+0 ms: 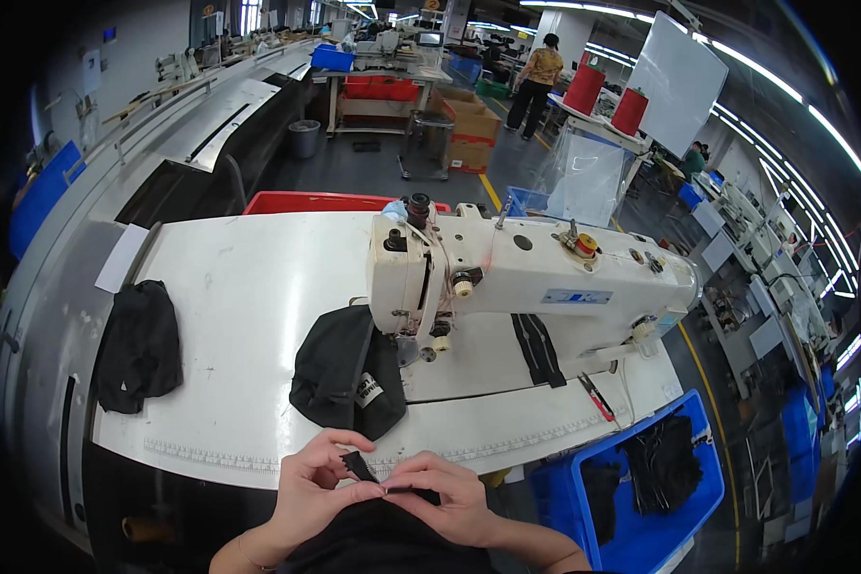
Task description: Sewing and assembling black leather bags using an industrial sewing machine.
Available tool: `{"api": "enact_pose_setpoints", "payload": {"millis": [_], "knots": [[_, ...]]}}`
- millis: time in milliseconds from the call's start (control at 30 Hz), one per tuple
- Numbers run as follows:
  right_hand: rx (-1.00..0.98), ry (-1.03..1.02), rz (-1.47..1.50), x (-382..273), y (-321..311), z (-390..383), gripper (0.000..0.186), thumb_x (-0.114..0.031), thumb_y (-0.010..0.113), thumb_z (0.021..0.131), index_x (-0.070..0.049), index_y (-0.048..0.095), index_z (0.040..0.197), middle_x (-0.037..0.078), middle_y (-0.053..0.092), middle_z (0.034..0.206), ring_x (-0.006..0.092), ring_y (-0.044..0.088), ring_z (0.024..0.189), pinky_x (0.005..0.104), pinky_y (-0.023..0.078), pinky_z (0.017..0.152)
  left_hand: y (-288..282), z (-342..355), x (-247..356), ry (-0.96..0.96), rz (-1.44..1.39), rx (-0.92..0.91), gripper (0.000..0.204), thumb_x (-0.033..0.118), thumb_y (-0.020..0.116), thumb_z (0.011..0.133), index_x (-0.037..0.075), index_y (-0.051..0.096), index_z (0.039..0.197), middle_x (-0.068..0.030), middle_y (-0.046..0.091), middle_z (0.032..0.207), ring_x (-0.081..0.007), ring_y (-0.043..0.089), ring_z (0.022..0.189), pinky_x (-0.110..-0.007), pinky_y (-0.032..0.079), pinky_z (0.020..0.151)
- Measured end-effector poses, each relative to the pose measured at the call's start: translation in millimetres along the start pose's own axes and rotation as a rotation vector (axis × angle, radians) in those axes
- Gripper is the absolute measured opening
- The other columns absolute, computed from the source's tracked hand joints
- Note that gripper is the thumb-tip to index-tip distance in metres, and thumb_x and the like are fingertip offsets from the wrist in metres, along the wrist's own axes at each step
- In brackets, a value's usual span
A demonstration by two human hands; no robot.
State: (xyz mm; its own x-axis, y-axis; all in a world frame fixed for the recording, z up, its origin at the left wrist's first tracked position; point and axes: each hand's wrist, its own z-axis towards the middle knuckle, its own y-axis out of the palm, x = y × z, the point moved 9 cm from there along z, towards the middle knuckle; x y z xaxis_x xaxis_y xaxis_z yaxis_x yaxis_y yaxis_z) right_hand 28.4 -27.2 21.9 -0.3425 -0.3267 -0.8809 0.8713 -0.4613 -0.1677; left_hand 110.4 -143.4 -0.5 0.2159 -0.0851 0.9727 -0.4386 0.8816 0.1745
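At the front edge of the white sewing table (230, 287), my left hand (316, 488) and my right hand (445, 497) pinch a small black fabric strip (359, 467) between them, its upper end sticking up beside my left fingers. Beyond them a black cloth piece (340, 368) with a pale label lies partly under the head of a white sewing machine (536, 263). Another folded black cloth piece (139, 346) rests at the table's left end. Black straps (538, 349) lie beneath the machine arm, with red-handled snips (598, 397) to their right.
A blue bin (584, 497) holding black pieces stands at the table's right front. Behind the table sits a red bin (297, 202). Red thread cones (584, 91) stand at the back right. A person (538, 81) stands in the far aisle near a cardboard box (469, 129).
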Motion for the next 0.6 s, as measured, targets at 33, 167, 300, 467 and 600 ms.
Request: {"api": "enact_pose_setpoints", "payload": {"millis": [33, 167, 300, 467, 600], "knots": [[0.001, -0.008, -0.006, -1, 0, -1, 0.022, 0.002, 0.068, 0.079, 0.001, 0.063, 0.099, 0.010, 0.061, 0.100, 0.0177, 0.061, 0.088, 0.0274, 0.049, 0.076, 2, -3, -12, -0.082, -0.034, -0.061, 0.049, -0.005, 0.073, 0.074, -0.001, 0.051, 0.117, -0.0120, 0.055, 0.107, -0.0091, 0.057, 0.091, -0.021, 0.048, 0.072], [0.086, -0.100, -0.012, -13, 1, 2, 0.021, 0.011, 0.061, 0.080, 0.000, 0.059, 0.098, 0.013, 0.062, 0.097, 0.0210, 0.061, 0.088, 0.0318, 0.049, 0.078, 17, -4, -2, 0.018, -0.150, -0.011, 0.035, -0.002, 0.066, 0.081, -0.001, 0.051, 0.113, -0.0125, 0.057, 0.106, -0.0086, 0.058, 0.084, -0.021, 0.048, 0.070], [0.260, -0.134, 0.483, -17, -19, -10, 0.020, -0.002, 0.048, 0.093, -0.004, 0.049, 0.113, 0.010, 0.058, 0.079, 0.0181, 0.057, 0.068, 0.0309, 0.049, 0.071, -11, -9, -20, -0.041, -0.819, 0.253, 0.016, 0.004, 0.052, 0.092, -0.001, 0.048, 0.107, -0.0054, 0.053, 0.088, -0.0043, 0.049, 0.063, -0.018, 0.044, 0.061], [0.724, 0.107, 0.559, 9, -116, -91, 0.013, -0.010, 0.045, 0.097, -0.005, 0.045, 0.109, 0.004, 0.051, 0.062, 0.0056, 0.036, 0.045, 0.0223, 0.028, 0.039, -155, -74, -28, 0.282, -1.204, 0.576, 0.008, 0.001, 0.045, 0.095, 0.001, 0.046, 0.103, 0.0001, 0.038, 0.070, -0.0041, 0.029, 0.050, -0.017, 0.030, 0.043], [0.280, 0.763, 0.181, 47, -97, -126, 0.014, -0.006, 0.057, 0.091, -0.002, 0.052, 0.103, 0.008, 0.058, 0.070, 0.0079, 0.051, 0.054, 0.0221, 0.038, 0.046, -137, -91, -1, 0.229, -0.773, 0.528, 0.013, 0.005, 0.048, 0.094, 0.001, 0.044, 0.106, -0.0023, 0.047, 0.074, -0.0061, 0.042, 0.054, -0.019, 0.040, 0.049]]}}
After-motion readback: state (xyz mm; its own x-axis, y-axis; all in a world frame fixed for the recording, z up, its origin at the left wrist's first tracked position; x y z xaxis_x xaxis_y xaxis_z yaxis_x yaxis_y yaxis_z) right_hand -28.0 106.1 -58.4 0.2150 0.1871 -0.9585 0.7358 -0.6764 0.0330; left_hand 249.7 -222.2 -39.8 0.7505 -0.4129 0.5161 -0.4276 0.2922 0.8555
